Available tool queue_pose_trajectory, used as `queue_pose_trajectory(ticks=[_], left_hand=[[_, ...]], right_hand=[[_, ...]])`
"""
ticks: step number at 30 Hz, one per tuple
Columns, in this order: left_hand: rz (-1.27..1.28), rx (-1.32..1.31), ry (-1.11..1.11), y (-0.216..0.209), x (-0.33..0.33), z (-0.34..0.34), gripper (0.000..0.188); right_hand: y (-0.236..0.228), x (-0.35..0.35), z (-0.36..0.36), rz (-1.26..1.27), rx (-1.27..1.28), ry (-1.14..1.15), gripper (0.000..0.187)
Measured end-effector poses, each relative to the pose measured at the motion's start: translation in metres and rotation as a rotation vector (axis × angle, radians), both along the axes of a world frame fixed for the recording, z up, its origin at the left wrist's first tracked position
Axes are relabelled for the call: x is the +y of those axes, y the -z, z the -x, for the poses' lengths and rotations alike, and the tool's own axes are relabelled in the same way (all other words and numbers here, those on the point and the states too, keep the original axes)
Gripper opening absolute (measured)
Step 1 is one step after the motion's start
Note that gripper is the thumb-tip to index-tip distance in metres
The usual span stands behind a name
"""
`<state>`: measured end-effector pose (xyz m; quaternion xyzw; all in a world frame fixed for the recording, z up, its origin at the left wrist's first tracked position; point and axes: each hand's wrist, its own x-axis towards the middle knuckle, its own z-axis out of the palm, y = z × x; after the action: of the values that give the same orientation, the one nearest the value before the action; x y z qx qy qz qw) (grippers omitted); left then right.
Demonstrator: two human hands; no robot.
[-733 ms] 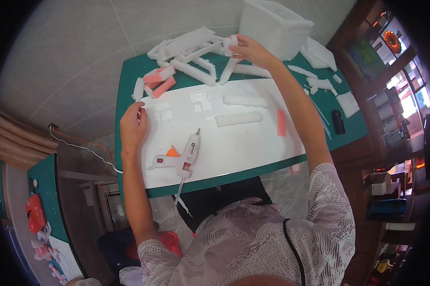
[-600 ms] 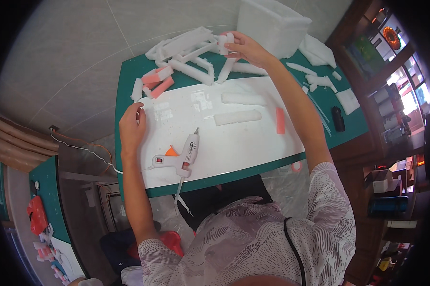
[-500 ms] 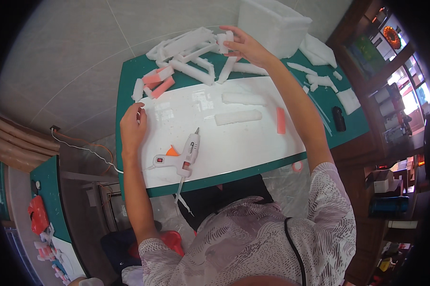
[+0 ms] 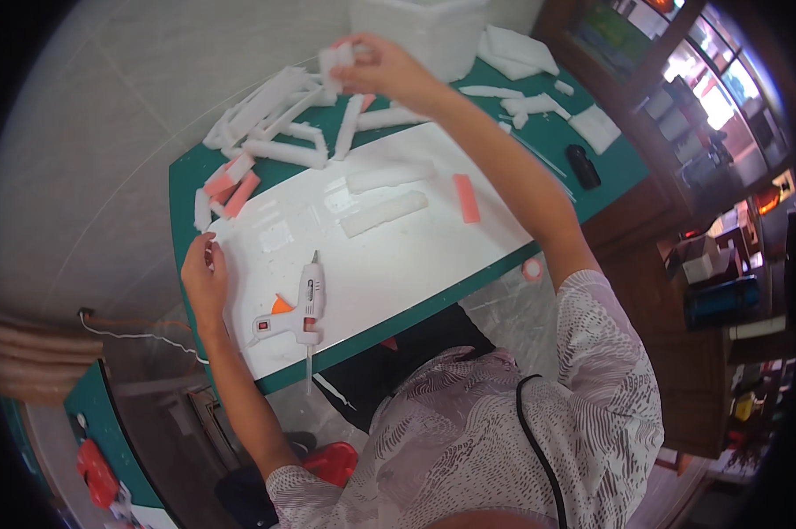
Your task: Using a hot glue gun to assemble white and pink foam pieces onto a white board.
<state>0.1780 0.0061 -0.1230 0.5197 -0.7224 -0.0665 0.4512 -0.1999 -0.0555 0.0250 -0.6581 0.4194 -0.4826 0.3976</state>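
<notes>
My right hand (image 4: pixel 373 69) is stretched out over the far side of the table, its fingers closed on a small white foam block (image 4: pixel 333 67). The block is blurred, at the right end of a heap of white foam strips (image 4: pixel 270 101). By the left edge of the white board (image 4: pixel 266 238), my left hand (image 4: pixel 206 280) rests with loosely curled fingers, thumb apart, and nothing visible in it. A white glue gun (image 4: pixel 311 295) with an orange trigger lies to its right. Two white foam strips (image 4: pixel 385 214) and a pink foam strip (image 4: pixel 466 198) lie on the board.
Pink foam pieces (image 4: pixel 230 185) sit at the far left. A white foam box (image 4: pixel 424 35) stands behind my right hand. At the right are foam scraps (image 4: pixel 535 106), clear glue sticks (image 4: pixel 546 160) and a black object (image 4: pixel 582 166). A white cord (image 4: pixel 142 342) runs leftward to the wall.
The view has turned, so the table and its things appear farther left and tilted. My right hand still grips the foam block beside the heap; my left hand stays at the board's edge.
</notes>
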Motion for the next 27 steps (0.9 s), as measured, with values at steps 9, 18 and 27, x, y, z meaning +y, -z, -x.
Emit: queue_pose_trajectory(ticks=[9,18,27], left_hand=[[-0.028,-0.056,-0.026,-0.006,0.0,0.01,0.015],[-0.045,-0.06,-0.056,0.001,-0.003,0.001,0.015],[-0.047,-0.099,-0.046,0.002,-0.005,0.001,0.016]], right_hand=[[0.1,0.048,0.005,-0.129,0.155,-0.01,0.047],[0.115,0.062,0.002,-0.217,-0.011,-0.056,0.048],[0.112,0.07,0.007,-0.057,0.149,-0.015,0.05]])
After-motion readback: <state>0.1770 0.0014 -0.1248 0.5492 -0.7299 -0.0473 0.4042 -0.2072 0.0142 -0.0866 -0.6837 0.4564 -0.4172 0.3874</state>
